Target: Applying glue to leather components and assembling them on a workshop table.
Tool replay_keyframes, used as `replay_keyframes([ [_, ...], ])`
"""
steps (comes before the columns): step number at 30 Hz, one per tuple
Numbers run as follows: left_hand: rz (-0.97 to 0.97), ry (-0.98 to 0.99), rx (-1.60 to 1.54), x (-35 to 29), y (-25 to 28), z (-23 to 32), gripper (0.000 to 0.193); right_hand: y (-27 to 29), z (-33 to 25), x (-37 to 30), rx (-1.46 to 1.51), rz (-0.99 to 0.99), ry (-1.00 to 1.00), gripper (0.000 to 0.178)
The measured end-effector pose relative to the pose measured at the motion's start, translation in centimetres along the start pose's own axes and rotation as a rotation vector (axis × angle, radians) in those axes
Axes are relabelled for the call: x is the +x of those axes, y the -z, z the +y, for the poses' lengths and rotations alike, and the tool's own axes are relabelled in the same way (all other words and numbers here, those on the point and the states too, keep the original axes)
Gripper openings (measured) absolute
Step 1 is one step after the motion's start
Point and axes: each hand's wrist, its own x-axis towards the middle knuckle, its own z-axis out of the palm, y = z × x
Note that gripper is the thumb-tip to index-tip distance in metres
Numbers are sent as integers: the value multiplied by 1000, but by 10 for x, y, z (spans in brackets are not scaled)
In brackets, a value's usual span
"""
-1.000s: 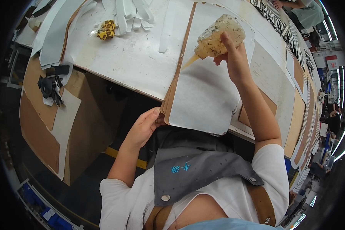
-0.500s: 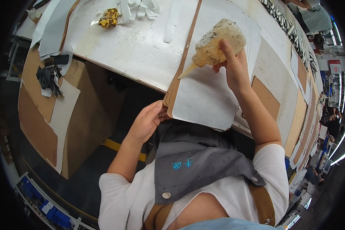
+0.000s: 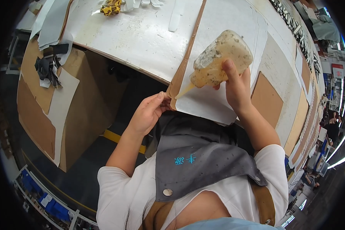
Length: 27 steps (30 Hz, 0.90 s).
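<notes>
- One cloudy, speckled squeeze bottle (image 3: 215,53), yellowish contents inside, tilts nozzle-down to the brown left edge of a sheet stack (image 3: 209,102).
- Right hand (image 3: 237,84) grips the bottle, thumb and fingers closed around it.
- Left hand (image 3: 148,113) pinches the stack's near left corner between thumb and fingers.
- Stack overhangs a white table (image 3: 138,44); farther off, strip lights (image 3: 339,161) glow.

The bottle nozzle (image 3: 185,91) has moved along the brown edge (image 3: 179,78) to near the left grip (image 3: 146,114).
</notes>
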Motion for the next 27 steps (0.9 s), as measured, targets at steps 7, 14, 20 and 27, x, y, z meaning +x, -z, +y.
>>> replay_keyframes([
  [7,-22,-23,3,1,-2,1,38,-2,-4,-10,142,-9,-66,46],
  [14,-37,-18,15,3,1,1,39,17,-6,27,-34,170,177,45],
  [20,-40,-32,25,3,-3,2,39,9,-4,15,-20,111,111,47],
  [27,-20,-27,22,0,-4,0,39,-1,-2,-11,77,-55,19,49],
])
